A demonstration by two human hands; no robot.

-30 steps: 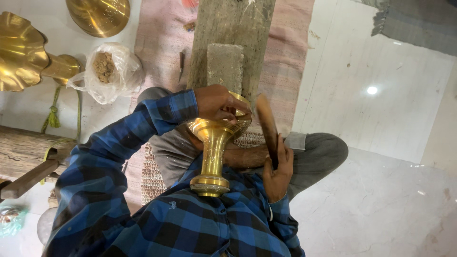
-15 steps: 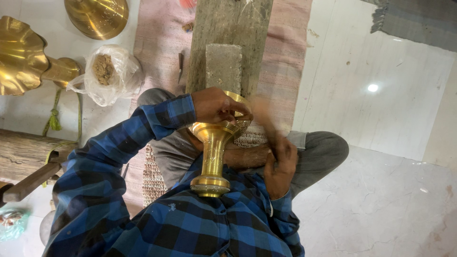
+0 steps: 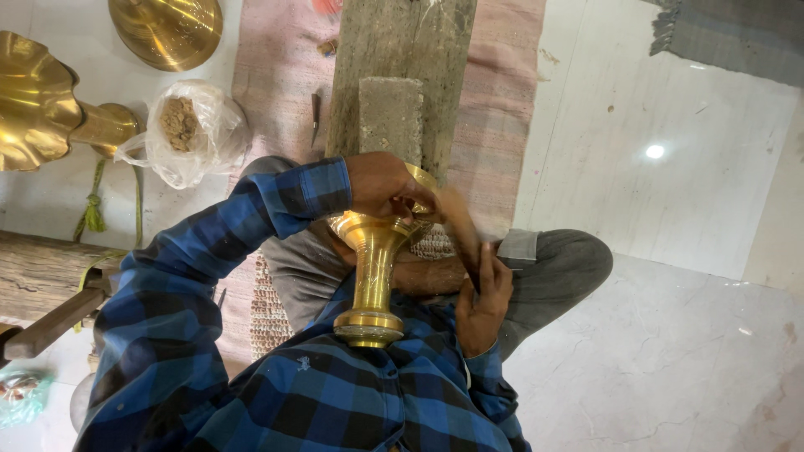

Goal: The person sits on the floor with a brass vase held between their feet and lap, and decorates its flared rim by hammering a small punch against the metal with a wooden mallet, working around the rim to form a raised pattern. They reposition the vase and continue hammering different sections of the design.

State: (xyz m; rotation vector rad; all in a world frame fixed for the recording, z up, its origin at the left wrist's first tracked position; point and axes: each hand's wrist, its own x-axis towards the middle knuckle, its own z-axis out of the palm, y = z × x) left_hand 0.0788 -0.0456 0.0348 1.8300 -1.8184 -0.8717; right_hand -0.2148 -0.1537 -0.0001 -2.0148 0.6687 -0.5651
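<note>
Clearly a polishing or filing job, judged from the pose:
Brass stand (image 3: pixel 373 280): upright-looking in the lap, its round base pressed against the blue checked shirt (image 3: pixel 318 393), its flared top against the wooden block (image 3: pixel 398 75).
Left hand (image 3: pixel 383 184): fingers clamped over the stand's top rim.
Right hand (image 3: pixel 481 297): fingers closed round a dark tool (image 3: pixel 459 234) (blurred, so its kind is unclear), laid against the rim.
Progress: stem and base already shine; my guess is the rim is in hand, how much is left I cannot tell.
Nearby: scalloped brass dish (image 3: pixel 33 96), brass bowl (image 3: pixel 167 29), plastic bag (image 3: pixel 188 130) on the floor.
</note>
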